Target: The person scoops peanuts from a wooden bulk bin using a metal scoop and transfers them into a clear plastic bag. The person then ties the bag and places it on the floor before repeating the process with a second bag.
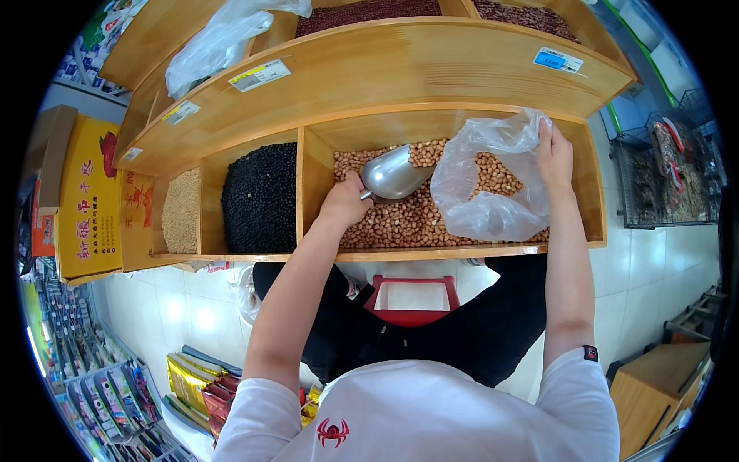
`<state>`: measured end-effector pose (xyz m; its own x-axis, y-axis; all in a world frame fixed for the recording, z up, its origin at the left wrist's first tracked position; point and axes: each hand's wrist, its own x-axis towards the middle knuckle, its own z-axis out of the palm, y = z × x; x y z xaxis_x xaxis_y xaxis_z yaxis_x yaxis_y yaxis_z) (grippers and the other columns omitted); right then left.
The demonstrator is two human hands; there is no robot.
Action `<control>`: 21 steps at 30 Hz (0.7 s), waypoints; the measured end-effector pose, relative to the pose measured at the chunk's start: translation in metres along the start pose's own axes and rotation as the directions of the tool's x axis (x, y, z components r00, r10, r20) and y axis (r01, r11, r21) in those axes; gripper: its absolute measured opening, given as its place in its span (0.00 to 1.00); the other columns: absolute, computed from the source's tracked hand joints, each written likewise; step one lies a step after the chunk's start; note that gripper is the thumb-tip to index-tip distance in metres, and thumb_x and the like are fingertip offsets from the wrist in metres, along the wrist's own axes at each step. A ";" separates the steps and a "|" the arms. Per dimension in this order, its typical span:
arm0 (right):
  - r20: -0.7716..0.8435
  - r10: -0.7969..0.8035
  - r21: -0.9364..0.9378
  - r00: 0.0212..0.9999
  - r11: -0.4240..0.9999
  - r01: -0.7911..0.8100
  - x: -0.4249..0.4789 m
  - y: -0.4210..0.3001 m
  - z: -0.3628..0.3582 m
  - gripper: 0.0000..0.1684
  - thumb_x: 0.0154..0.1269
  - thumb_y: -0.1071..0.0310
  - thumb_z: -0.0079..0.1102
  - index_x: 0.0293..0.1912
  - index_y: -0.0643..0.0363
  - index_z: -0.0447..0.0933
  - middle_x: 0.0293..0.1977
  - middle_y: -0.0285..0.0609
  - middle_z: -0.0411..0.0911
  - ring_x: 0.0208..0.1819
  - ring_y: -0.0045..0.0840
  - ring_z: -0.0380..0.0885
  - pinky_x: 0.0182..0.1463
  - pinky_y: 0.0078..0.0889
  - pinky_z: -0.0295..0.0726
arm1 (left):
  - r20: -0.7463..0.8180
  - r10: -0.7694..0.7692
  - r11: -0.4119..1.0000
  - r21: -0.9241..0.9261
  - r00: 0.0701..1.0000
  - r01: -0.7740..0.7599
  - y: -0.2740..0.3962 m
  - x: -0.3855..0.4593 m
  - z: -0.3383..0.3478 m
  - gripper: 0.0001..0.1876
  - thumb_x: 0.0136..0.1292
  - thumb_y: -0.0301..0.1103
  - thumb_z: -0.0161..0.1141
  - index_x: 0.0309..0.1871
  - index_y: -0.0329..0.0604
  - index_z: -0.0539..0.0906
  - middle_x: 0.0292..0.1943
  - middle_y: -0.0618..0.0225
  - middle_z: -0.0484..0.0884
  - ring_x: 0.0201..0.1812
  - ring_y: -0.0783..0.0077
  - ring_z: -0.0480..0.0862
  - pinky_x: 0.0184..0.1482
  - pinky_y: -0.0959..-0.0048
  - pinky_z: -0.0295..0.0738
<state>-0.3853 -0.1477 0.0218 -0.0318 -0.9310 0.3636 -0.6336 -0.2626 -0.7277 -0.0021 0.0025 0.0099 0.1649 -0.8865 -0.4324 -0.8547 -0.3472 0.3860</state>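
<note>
My left hand point(344, 201) grips the handle of a metal scoop point(389, 174), which lies low over the loose peanuts point(384, 222) in a wooden bin. Some peanuts show at the scoop's mouth, which points to the right. At the bin's right side, my right hand point(556, 152) pinches the rim of a clear plastic bag point(491, 216). The bag's mouth is spread wide, and peanuts point(495, 175) are visible through its opening. Whether these lie in the bag or under it, I cannot tell.
Left of the peanuts are compartments of black beans point(260, 196) and pale grains point(181, 213). A higher wooden tier point(404, 63) holds red beans point(369, 12) and a plastic bag point(216, 49). Cardboard boxes point(86, 202) stand left, a wire basket point(664, 179) right, a red stool point(413, 316) below.
</note>
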 end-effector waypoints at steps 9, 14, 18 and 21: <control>0.001 -0.015 -0.043 1.000 0.999 0.015 0.000 0.003 0.001 0.25 0.78 0.47 0.46 0.53 0.58 0.81 0.34 0.57 0.83 0.41 0.53 0.82 0.44 0.46 0.79 | 0.095 -0.056 0.980 -0.186 0.994 0.073 -0.010 0.008 0.007 0.22 0.57 0.38 0.69 0.49 0.35 0.76 0.38 0.54 0.86 0.40 0.59 0.88 0.43 0.63 0.81; 0.008 0.005 -0.030 1.000 1.000 -0.005 0.000 0.002 0.001 0.26 0.78 0.47 0.46 0.53 0.59 0.81 0.35 0.57 0.83 0.40 0.53 0.82 0.45 0.46 0.78 | 0.127 -0.063 0.953 -0.286 0.990 0.097 -0.015 0.012 0.012 0.21 0.57 0.39 0.69 0.47 0.34 0.77 0.32 0.58 0.84 0.33 0.66 0.85 0.36 0.66 0.80; 0.004 0.012 -0.018 1.000 1.000 -0.012 0.000 0.001 0.000 0.26 0.78 0.47 0.47 0.51 0.60 0.80 0.34 0.57 0.83 0.39 0.53 0.81 0.44 0.45 0.78 | 0.136 -0.070 0.932 -0.345 0.988 0.113 -0.018 0.015 0.015 0.21 0.57 0.39 0.69 0.46 0.34 0.77 0.31 0.60 0.83 0.32 0.67 0.84 0.36 0.66 0.79; 0.003 0.013 -0.017 1.000 1.000 -0.013 -0.001 0.000 -0.001 0.26 0.78 0.47 0.47 0.50 0.60 0.81 0.33 0.57 0.82 0.38 0.53 0.81 0.43 0.45 0.77 | 0.181 -0.102 0.908 -0.385 0.978 0.166 -0.017 0.016 0.015 0.21 0.57 0.39 0.69 0.46 0.33 0.78 0.33 0.61 0.83 0.33 0.68 0.83 0.37 0.67 0.79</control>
<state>-0.3859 -0.1468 0.0224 -0.0374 -0.9351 0.3525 -0.6465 -0.2463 -0.7221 0.0079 -0.0014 -0.0161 0.1593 -0.7761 -0.6101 -0.5586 -0.5805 0.5925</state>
